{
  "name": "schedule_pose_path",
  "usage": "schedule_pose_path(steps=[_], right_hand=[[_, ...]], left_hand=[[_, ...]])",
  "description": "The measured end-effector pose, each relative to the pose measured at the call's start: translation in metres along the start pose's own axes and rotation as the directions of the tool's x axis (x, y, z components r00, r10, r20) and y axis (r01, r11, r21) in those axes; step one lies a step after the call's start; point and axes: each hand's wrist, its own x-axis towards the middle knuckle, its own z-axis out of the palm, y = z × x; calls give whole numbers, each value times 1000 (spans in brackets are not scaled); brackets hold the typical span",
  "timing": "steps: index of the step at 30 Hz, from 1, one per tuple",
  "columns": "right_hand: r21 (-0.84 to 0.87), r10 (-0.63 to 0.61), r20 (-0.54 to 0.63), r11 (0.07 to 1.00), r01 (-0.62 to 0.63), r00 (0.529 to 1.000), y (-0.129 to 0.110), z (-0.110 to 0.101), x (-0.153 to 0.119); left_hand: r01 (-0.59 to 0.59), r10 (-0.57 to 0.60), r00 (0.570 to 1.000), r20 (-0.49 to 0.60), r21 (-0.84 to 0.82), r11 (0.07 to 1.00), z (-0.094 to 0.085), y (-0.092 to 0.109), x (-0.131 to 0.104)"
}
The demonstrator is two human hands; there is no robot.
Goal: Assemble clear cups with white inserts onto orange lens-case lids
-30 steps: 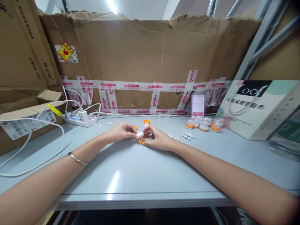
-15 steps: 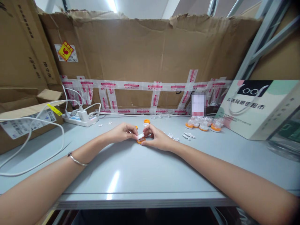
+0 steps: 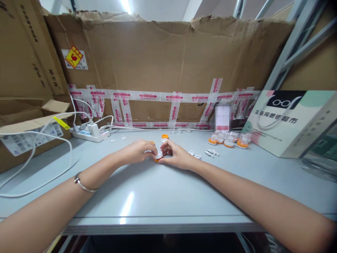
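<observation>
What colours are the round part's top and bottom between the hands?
White upper part, orange lower part; best seen in the head view.

Torn-topped cardboard panel (image 3: 168, 56) across the back, red-printed tape (image 3: 147, 95) along its lower part, yellow sticker (image 3: 74, 57) upper left. Open carton (image 3: 28, 123) at left, white power strip (image 3: 105, 135) beside it. Printed bag (image 3: 279, 133) at right, near grey metal upright (image 3: 292, 45).

White part (image 3: 159, 155): smooth plastic. Tabletop (image 3: 168, 196): glossy, smooth. Bracelet (image 3: 83, 187): shiny metal. Back panel (image 3: 158, 56): matt cardboard, rough-edged.
</observation>
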Motion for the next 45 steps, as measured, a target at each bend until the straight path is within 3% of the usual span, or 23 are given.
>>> schedule_pose_path(steps=[4,9,21,31,38,41,45], right_hand=[[-6,-10,-12,1000,10,1000,-1,1,0],[21,-11,5,1000,11,1000,-2,3,1],[59,-85,87,995,80,993,6,-1,2],[22,-82,49,997,81,995,1,4,1],[14,-110,38,994,109,993,1,4,1],[8,-109,21,994,109,994,-1,5,0],[3,-95,4,996,95,996,-2,5,-1]], left_hand=[[-91,86,996,40,170,981,0,5,2],[-135,111,989,93,316,939,-1,14,4],[-205,172,978,120,381,901,4,11,6],[-163,101,983,155,463,871,5,20,8],[-185,120,977,177,414,891,0,19,7],[-118,68,986,152,351,929,-3,20,3],[-16,3,996,92,139,990,-7,20,-3]])
